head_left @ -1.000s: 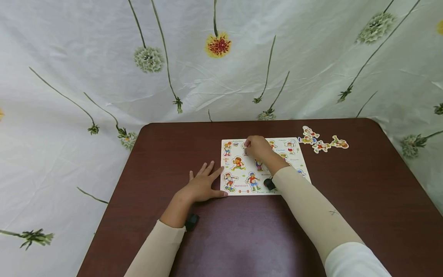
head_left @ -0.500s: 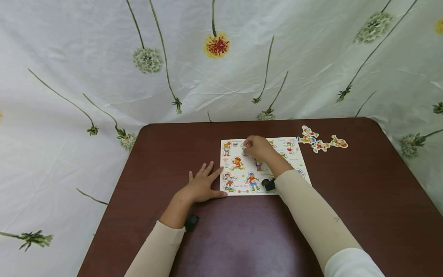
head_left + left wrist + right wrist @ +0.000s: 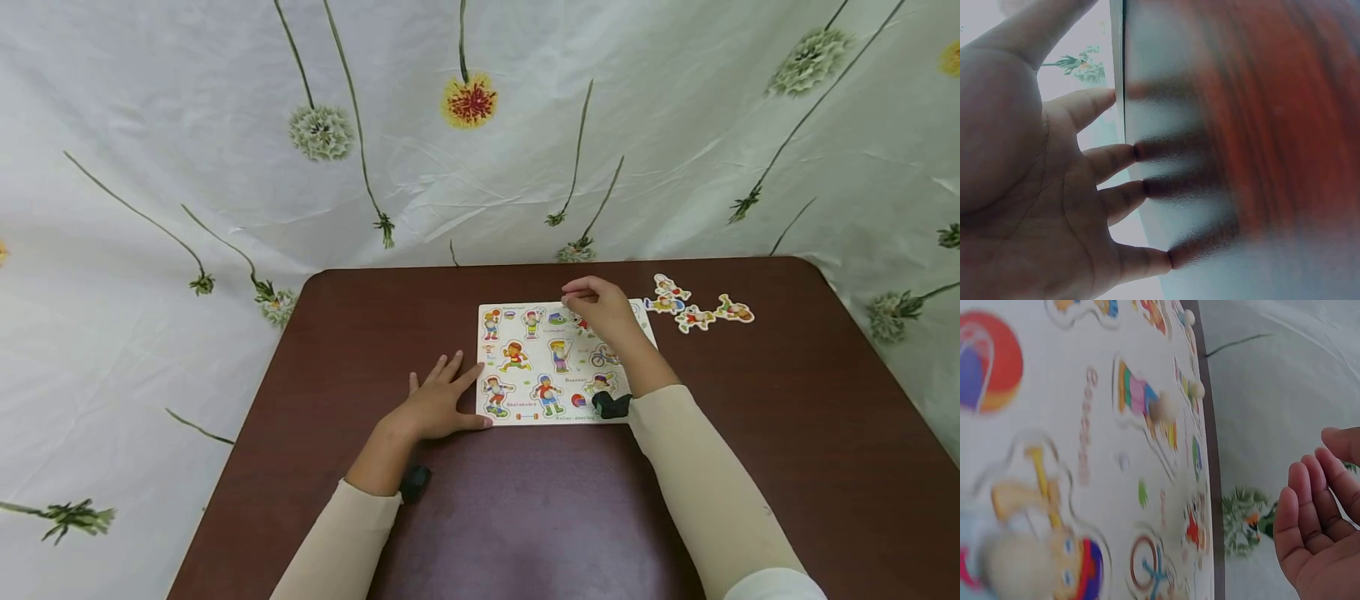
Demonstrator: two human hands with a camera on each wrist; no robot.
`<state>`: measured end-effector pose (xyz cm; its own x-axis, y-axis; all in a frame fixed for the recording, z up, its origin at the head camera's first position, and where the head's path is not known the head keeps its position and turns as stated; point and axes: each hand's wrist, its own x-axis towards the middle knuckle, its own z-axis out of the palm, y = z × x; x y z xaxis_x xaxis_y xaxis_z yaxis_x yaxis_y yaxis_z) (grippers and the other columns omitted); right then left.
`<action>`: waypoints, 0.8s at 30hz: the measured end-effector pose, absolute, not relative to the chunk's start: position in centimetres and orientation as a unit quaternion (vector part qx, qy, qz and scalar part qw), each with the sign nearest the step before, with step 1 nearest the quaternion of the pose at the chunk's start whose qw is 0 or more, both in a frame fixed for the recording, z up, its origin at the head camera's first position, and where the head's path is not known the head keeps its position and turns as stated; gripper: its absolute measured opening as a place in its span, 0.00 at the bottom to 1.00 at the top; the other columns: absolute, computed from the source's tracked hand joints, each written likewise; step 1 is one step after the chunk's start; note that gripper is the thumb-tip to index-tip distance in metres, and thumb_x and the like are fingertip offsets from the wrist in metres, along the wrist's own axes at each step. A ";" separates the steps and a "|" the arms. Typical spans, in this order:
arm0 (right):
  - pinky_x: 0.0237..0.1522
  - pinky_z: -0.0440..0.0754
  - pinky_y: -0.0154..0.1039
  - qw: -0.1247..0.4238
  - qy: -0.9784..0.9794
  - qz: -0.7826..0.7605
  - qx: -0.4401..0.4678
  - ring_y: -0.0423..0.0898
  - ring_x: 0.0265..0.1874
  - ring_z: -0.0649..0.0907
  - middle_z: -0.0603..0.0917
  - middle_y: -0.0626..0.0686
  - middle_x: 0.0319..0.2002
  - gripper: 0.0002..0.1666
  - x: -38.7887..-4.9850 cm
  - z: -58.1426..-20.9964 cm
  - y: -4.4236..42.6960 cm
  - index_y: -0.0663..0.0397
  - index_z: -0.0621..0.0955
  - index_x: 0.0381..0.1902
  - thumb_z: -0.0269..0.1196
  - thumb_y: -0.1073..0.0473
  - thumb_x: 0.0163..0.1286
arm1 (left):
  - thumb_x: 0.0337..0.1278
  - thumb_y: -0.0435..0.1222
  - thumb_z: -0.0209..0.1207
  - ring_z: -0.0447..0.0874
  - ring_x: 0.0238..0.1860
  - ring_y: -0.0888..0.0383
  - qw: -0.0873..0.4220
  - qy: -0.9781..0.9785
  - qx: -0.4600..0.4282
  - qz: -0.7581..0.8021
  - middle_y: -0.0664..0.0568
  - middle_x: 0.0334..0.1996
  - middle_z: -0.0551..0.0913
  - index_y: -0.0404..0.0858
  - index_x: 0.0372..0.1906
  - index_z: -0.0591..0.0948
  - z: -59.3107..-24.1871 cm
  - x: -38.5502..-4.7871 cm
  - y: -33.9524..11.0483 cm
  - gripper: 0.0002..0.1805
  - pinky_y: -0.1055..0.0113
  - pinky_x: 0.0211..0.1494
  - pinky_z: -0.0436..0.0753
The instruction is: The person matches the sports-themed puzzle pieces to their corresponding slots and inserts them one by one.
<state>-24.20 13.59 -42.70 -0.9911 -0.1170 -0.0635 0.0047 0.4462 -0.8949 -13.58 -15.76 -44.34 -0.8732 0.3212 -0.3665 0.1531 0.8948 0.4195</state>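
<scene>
In the head view a white puzzle board [image 3: 501,342] with sports figures lies on the table. My left hand [image 3: 438,404] is spread at its left edge, thumb and a finger touching the board; in the left wrist view the left hand [image 3: 1054,181] has its fingertips on the table surface. My right hand [image 3: 606,312] is raised over the board's upper right part, holding nothing. The right wrist view shows the right hand [image 3: 1322,519] with bent, relaxed fingers, thumb apart from them, beside figures with round knobs, such as the baseball figure [image 3: 1079,550].
Several loose figure pieces [image 3: 696,317] lie on the dark red table [image 3: 787,375] at the right of the board, near the back edge. Behind the table hangs a white cloth [image 3: 247,100] printed with flowers.
My right hand has left the figure at the board's top, second from left, and moved right and up. That figure now shows in full. My left hand has stayed in place.
</scene>
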 end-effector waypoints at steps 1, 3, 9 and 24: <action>0.54 0.80 0.49 0.054 0.847 -0.527 -0.029 0.54 0.52 0.82 0.83 0.56 0.53 0.18 -24.2 -42.6 14.0 0.53 0.81 0.58 0.62 0.52 0.76 | 0.57 0.61 0.66 0.34 0.84 0.42 0.218 0.949 0.125 0.192 0.46 0.84 0.40 0.58 0.81 0.54 -44.4 -13.6 -15.8 0.51 0.25 0.75 0.36; 0.56 0.79 0.50 0.048 0.846 -0.531 -0.019 0.54 0.53 0.82 0.83 0.56 0.53 0.19 -24.2 -42.5 15.0 0.54 0.80 0.59 0.61 0.52 0.76 | 0.57 0.61 0.66 0.34 0.84 0.42 0.218 0.948 0.125 0.193 0.46 0.84 0.40 0.57 0.81 0.54 -44.4 -13.6 -15.7 0.51 0.25 0.75 0.36; 0.55 0.78 0.52 0.029 0.842 -0.538 0.009 0.49 0.52 0.81 0.82 0.51 0.51 0.19 -24.3 -42.4 17.8 0.52 0.80 0.58 0.60 0.50 0.77 | 0.57 0.60 0.66 0.34 0.84 0.42 0.218 0.949 0.124 0.192 0.46 0.84 0.40 0.57 0.81 0.54 -44.4 -13.6 -15.7 0.51 0.25 0.75 0.36; 0.37 0.76 0.38 0.008 0.890 -0.446 0.098 0.50 0.42 0.79 0.79 0.59 0.52 0.21 -25.3 -42.8 24.3 0.58 0.78 0.59 0.57 0.50 0.78 | 0.57 0.60 0.66 0.34 0.84 0.42 0.218 0.949 0.125 0.192 0.45 0.84 0.40 0.57 0.81 0.54 -44.3 -13.6 -15.8 0.51 0.25 0.75 0.37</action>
<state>-25.29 24.33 -42.79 -0.9806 0.1678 -0.1010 0.1814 0.5835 -0.7916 -13.60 -15.82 -44.27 -0.8739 0.3200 -0.3658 0.1529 0.8954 0.4182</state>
